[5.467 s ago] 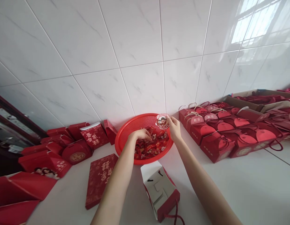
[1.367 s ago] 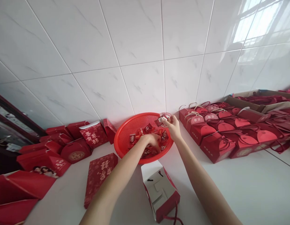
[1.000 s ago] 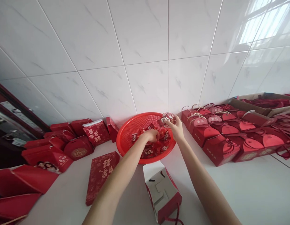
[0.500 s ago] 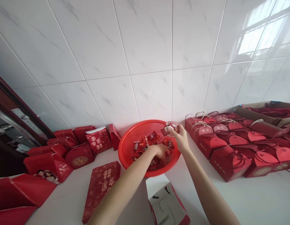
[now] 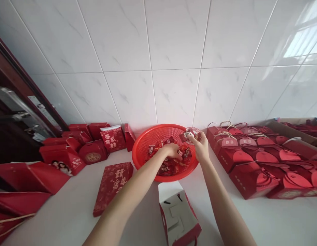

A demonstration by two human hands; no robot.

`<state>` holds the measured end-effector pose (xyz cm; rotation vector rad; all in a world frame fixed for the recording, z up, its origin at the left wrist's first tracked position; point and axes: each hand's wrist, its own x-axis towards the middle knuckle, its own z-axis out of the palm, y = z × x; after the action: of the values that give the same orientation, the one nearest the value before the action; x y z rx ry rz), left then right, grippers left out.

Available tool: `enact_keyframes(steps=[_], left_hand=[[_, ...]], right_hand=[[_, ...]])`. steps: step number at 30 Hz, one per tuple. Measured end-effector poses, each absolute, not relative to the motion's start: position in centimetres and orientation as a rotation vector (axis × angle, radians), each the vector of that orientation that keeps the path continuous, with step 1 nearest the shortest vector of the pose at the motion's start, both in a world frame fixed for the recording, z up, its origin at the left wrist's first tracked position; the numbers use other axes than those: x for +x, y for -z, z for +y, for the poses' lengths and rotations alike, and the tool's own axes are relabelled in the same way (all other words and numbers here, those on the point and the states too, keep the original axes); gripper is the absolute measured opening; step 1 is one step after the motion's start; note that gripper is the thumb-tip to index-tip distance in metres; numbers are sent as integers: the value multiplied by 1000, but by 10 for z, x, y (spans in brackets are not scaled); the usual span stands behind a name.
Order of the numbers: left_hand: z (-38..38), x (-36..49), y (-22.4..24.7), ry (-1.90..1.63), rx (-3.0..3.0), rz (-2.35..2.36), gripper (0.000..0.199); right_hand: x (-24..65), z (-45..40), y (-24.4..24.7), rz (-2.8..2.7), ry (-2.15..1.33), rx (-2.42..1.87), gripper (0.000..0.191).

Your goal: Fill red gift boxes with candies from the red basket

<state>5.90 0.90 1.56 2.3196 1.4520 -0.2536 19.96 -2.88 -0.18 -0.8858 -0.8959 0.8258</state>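
A red plastic basket [image 5: 141,145] with mesh sides holds wrapped candies [image 5: 164,169] in red packets. My left hand [image 5: 172,151] is down in it, fingers and thumb closed around a wrapped candy [image 5: 182,152] among the others; the grip is partly hidden. Over the basket's right rim, my right hand [image 5: 201,145] is closed on several wrapped candies [image 5: 190,135], some in clear wrappers with red print. In front of the basket lies an open gift box [image 5: 177,215], white inside and red outside, with dark cord ends showing through its flap.
Closed red gift boxes [image 5: 253,177] with cord handles stand in rows on the right, beside a cardboard box [image 5: 300,133] of red items. A flat red box [image 5: 113,188] lies left of the basket. More red boxes [image 5: 63,159] stand further left, near a dark door [image 5: 15,112]. Behind is a tiled wall [image 5: 173,44].
The view has shifted left. My left hand has lifted slightly in the basket, and its fingers now show more. My right hand still holds its candies above the rim.
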Motion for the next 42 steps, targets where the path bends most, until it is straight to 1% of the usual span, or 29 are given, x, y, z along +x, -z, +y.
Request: enact_keyframes(steps=[6, 8, 14, 16, 18, 21, 25, 29, 31, 36, 42], left_hand=[[13, 55, -12, 215, 2355, 1504, 14], [16, 54, -10, 184, 2357, 1501, 13], [16, 56, -13, 78, 2386, 1442, 33], [15, 59, -16, 67, 2399, 1403, 34], [13, 61, -17, 106, 2399, 1335, 27], [9, 62, -18, 275, 2361, 1181, 18], [4, 64, -15, 474, 2310, 1069, 28], [2, 68, -11, 534, 2314, 1110, 40], [3, 69, -9, 552, 2315, 1135, 43], [4, 65, -8, 569, 2300, 1152, 42], [11, 56, -13, 470, 2315, 1172, 35]], right_hand=[[200, -26, 4, -896, -805, -876, 35], [200, -25, 5, -913, -798, -874, 34], [199, -24, 4, -914, -780, -869, 30], [199, -24, 4, -928, -768, -885, 29], [199, -24, 4, -928, -767, -901, 30], [199, -23, 5, -915, -790, -893, 32], [199, -23, 6, -920, -813, -875, 32], [200, -23, 7, -915, -804, -882, 33], [201, -24, 6, -918, -802, -882, 32], [200, -26, 5, -923, -805, -863, 34], [200, -24, 7, -932, -794, -861, 34]])
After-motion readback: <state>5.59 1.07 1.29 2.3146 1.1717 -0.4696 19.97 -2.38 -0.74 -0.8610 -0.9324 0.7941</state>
